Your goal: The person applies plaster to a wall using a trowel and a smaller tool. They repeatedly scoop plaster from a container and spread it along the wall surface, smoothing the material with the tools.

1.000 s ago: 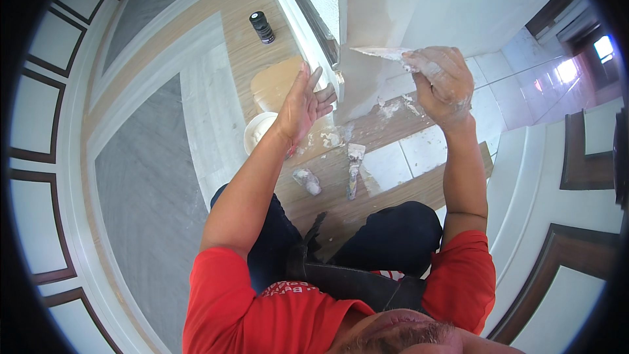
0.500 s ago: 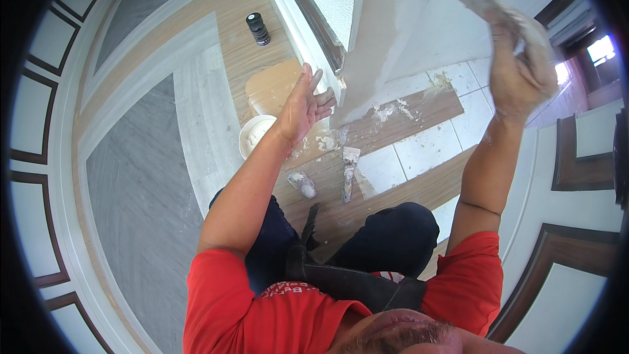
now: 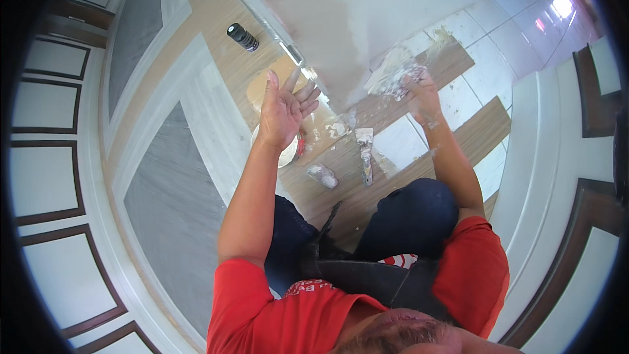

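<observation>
My right hand (image 3: 424, 97) grips a wide putty trowel (image 3: 397, 77), its blade smeared with white putty and held low against the foot of the pale wall (image 3: 367, 10). Whether the blade touches the wall I cannot tell. Palm up, my left hand (image 3: 283, 115) is empty with its fingers spread, close to the wall's near edge. Below it a bowl of white putty (image 3: 288, 154) is partly covered by my wrist. On the floor between my arms lie a narrow putty knife (image 3: 365, 156) caked with putty and a putty-smeared lump (image 3: 322, 176) of unclear kind.
A dark bottle (image 3: 242, 37) stands on the wood-look floor along the wall, near a tan sheet (image 3: 261, 85). Loose planks (image 3: 452, 69) with putty crumbs lie over white tiles (image 3: 481, 49). My bent knees (image 3: 419, 206) are close below. Panelled white walls flank both sides.
My right hand has come down with the trowel from high on the wall to its foot. My left hand has turned palm up. The whole view has shifted.
</observation>
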Action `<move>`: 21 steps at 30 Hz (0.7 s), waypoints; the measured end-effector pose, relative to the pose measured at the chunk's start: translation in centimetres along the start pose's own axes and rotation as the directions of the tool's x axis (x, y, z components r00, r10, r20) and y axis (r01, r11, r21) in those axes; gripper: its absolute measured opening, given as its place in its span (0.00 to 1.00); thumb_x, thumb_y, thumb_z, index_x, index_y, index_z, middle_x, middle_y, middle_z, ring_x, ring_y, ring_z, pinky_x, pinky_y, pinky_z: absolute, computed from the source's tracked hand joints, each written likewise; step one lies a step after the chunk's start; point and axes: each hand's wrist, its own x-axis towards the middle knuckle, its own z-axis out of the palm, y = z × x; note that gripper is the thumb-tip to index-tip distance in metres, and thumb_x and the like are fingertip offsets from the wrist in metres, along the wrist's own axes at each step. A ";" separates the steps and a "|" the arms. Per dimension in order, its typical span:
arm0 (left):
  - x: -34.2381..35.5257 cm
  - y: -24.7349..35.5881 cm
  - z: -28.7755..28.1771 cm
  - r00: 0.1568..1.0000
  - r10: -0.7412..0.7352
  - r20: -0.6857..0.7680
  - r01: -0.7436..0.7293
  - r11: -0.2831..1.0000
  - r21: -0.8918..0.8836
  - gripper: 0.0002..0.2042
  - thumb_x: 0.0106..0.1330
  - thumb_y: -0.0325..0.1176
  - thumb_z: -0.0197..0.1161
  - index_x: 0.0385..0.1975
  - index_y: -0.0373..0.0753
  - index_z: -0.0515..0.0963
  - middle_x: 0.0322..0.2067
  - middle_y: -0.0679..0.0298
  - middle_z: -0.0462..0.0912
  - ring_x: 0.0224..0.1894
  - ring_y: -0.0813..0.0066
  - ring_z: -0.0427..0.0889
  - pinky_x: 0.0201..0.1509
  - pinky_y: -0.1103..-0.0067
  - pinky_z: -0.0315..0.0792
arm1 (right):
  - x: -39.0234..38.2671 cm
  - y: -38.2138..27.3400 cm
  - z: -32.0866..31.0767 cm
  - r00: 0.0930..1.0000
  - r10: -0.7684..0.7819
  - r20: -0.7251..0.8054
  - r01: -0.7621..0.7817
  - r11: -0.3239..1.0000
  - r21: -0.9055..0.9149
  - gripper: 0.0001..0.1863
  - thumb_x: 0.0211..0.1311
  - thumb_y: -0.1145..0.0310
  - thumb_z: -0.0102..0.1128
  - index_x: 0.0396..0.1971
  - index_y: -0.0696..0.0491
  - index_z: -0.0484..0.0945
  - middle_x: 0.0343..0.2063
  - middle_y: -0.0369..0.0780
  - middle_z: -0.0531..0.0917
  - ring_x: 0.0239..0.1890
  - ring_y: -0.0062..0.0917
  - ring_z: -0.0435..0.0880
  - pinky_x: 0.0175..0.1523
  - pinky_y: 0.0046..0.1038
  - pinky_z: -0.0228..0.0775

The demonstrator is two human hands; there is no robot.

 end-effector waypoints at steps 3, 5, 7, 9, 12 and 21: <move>-0.1 0.1 0.4 1.000 -0.005 -0.008 0.005 1.000 -0.022 0.57 0.67 0.79 0.33 0.78 0.29 0.35 0.75 0.37 0.50 0.78 0.41 0.51 0.80 0.58 0.46 | -0.4 3.4 -2.2 0.996 0.064 0.062 -0.051 0.979 -0.198 0.15 0.64 0.76 0.68 0.50 0.59 0.81 0.42 0.37 0.86 0.43 0.18 0.82 0.50 0.25 0.76; 0.0 0.0 0.7 1.000 0.000 -0.023 -0.001 1.000 -0.018 0.58 0.67 0.79 0.34 0.77 0.28 0.36 0.76 0.37 0.50 0.78 0.41 0.51 0.80 0.58 0.47 | 0.3 4.4 -3.7 0.992 0.101 0.078 -0.059 0.904 -0.423 0.15 0.62 0.73 0.71 0.48 0.59 0.83 0.39 0.36 0.87 0.42 0.17 0.82 0.49 0.24 0.75; -0.3 -0.2 0.5 0.999 0.013 -0.031 -0.013 1.000 -0.005 0.58 0.66 0.80 0.35 0.77 0.28 0.36 0.75 0.37 0.51 0.78 0.41 0.52 0.80 0.58 0.48 | 0.8 4.7 -3.8 0.988 0.141 0.057 -0.065 0.732 -0.678 0.15 0.60 0.70 0.74 0.46 0.58 0.85 0.36 0.35 0.87 0.40 0.16 0.82 0.47 0.23 0.74; -0.5 -0.2 0.6 0.999 0.026 -0.045 -0.026 1.000 0.001 0.59 0.66 0.80 0.36 0.78 0.28 0.36 0.75 0.37 0.51 0.78 0.41 0.52 0.79 0.59 0.48 | 1.2 4.4 -3.5 0.991 0.111 0.080 -0.015 0.667 -0.745 0.15 0.59 0.67 0.75 0.44 0.58 0.86 0.33 0.34 0.87 0.37 0.16 0.81 0.45 0.22 0.74; -0.4 -0.3 0.9 0.998 0.027 -0.052 -0.027 1.000 0.004 0.59 0.66 0.80 0.37 0.78 0.29 0.36 0.75 0.37 0.53 0.77 0.42 0.54 0.79 0.59 0.49 | 2.5 4.7 -3.5 0.989 0.067 0.132 0.070 0.572 -0.818 0.15 0.58 0.65 0.75 0.43 0.57 0.87 0.31 0.34 0.87 0.33 0.17 0.80 0.42 0.23 0.74; -0.3 -0.2 0.4 0.999 0.021 -0.049 -0.021 1.000 0.005 0.59 0.65 0.80 0.36 0.78 0.30 0.34 0.74 0.37 0.55 0.76 0.44 0.57 0.79 0.60 0.49 | 5.3 4.6 -1.3 0.959 0.247 0.139 -0.037 0.594 -0.803 0.16 0.58 0.61 0.76 0.43 0.54 0.89 0.31 0.37 0.87 0.33 0.20 0.81 0.42 0.25 0.75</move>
